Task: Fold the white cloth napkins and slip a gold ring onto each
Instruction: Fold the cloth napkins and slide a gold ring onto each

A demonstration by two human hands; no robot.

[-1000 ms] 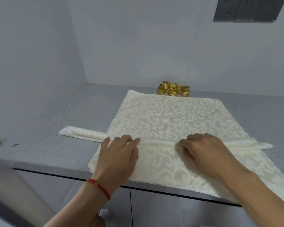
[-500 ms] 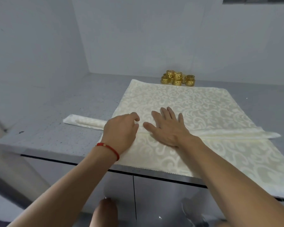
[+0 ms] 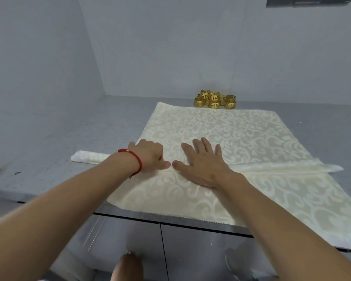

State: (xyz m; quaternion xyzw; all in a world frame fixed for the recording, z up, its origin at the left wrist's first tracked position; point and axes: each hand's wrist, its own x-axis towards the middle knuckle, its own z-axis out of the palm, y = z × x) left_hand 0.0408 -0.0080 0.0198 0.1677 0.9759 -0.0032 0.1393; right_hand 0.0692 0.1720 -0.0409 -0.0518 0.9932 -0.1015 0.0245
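Two hands work at the middle of a rolled napkin (image 3: 282,168), a narrow strip whose long axis runs left to right across the desk (image 3: 55,142); its left tip pokes out past the flat napkin (image 3: 221,126) beneath, and its right tip points toward the right edge. The left hand (image 3: 150,156), with a red bracelet (image 3: 133,159) at the wrist, has its fingers curled down onto the roll, though whether its grip pinches the cloth cannot be told. The right hand (image 3: 204,163) lies flat, fingers spread, pressing the roll and the napkin under it. The thumbs nearly touch. Several gold rings (image 3: 215,99) cluster just beyond the flat napkin's far edge.
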